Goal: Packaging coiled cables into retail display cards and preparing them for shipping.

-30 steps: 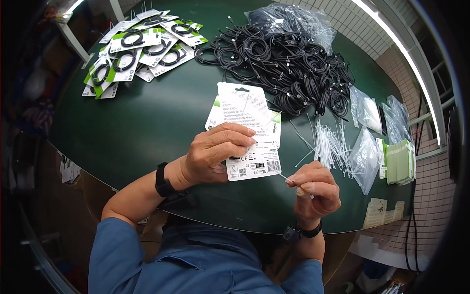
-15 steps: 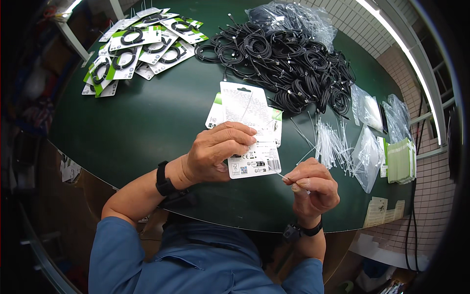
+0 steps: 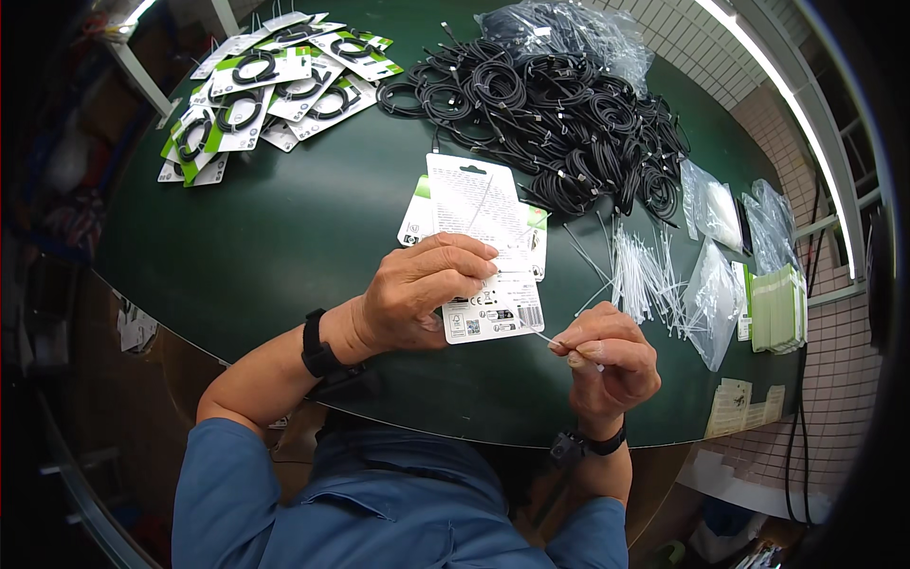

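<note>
My left hand [image 3: 417, 289] is closed on a white packaging card [image 3: 464, 194], held up with its printed back and hanging slot showing. Fingers lie over the card's middle; the thumb is hidden behind it. Thin white tie ends stick out from the upper part of the card. At the card's lower right corner, my right hand [image 3: 609, 360] pinches a thin white cable tie [image 3: 540, 336] between thumb and fingers. Whether this tie passes through the card is hard to make out. Another green and white card [image 3: 414, 218] lies behind the held one, partly covered.
Loose white cable ties [image 3: 637, 280] lie right of the card. Beyond is a heap of coiled black cables [image 3: 559, 114] with a clear bag [image 3: 569, 33]. Carded cables [image 3: 256, 104] pile up at far left. Plastic bags [image 3: 711, 303] and stacked cards [image 3: 777, 313] sit at right.
</note>
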